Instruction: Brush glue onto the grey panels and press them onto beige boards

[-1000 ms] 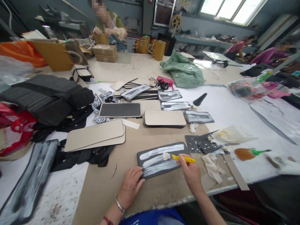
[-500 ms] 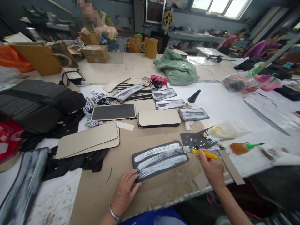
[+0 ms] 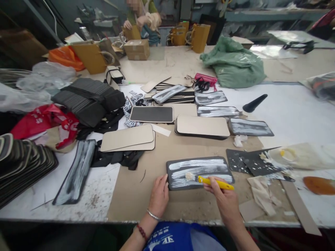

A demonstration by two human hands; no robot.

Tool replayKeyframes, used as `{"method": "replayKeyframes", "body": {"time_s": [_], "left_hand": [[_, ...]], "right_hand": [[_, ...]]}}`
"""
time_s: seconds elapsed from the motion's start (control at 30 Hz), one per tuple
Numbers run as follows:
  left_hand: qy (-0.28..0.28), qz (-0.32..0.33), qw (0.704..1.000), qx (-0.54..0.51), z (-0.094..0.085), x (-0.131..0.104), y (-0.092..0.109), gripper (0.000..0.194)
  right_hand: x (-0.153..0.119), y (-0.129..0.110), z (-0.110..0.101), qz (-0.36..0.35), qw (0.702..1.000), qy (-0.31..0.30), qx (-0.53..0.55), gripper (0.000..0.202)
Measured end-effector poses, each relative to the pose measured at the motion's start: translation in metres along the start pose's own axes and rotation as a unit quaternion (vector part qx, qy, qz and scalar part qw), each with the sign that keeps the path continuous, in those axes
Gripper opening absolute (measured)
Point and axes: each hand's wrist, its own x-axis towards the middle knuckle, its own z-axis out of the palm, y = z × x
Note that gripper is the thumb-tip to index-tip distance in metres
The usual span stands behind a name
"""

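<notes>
One dark panel (image 3: pixel 200 168), rounded at the corners and streaked with white coating, lies flat before me on a brown sheet (image 3: pixel 136 198) over the tabletop (image 3: pixel 180 61). I judge it light, thin and moderately stiff, likely to bend if lifted by one end; the streaked face appears wet and would be slippery, so hold is best taken at the bare dark margin or the rim. My left hand (image 3: pixel 158 195) is loosely extended, fingertips touching the panel's left edge, gripping nothing that I can see. My right hand (image 3: pixel 227 200) is closed around a yellow-handled brush (image 3: pixel 203 180), its bristles over the coated face; whether they touch it I cannot confirm. Just beyond the right edge lie white-spotted black pieces (image 3: pixel 237 162); nearer me on that side is a crumpled pale scrap (image 3: pixel 261 197). Farther off, past the panel, sits a stack of cream panels (image 3: pixel 202 126), with a streaked panel (image 3: pixel 251 127) beside it on the right. Two overlapping cream panels (image 3: pixel 127 137) lie to the left, and another streaked panel (image 3: pixel 75 174) rests farther left. Across the tabletop are a green bag (image 3: pixel 232 66) and a co-worker (image 3: pixel 149 21).
</notes>
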Motion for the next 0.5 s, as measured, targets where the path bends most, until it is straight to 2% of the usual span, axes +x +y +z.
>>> {"method": "replayKeyframes", "body": {"time_s": [0.1,0.23,0.5], "left_hand": [[0.000,0.024,0.999,0.030,0.001,-0.002,-0.002,0.037],[-0.002,0.046,0.996,0.071,-0.002,0.004,-0.001,0.040],[-0.009,0.056,0.994,0.089,-0.002,0.045,0.000,0.049]], "right_hand": [[0.005,0.008,0.002,0.029,0.999,0.000,0.019,0.049],[0.008,0.014,0.001,0.022,1.000,-0.005,0.007,0.047],[0.008,0.017,0.000,0.027,1.000,-0.003,0.011,0.047]]}}
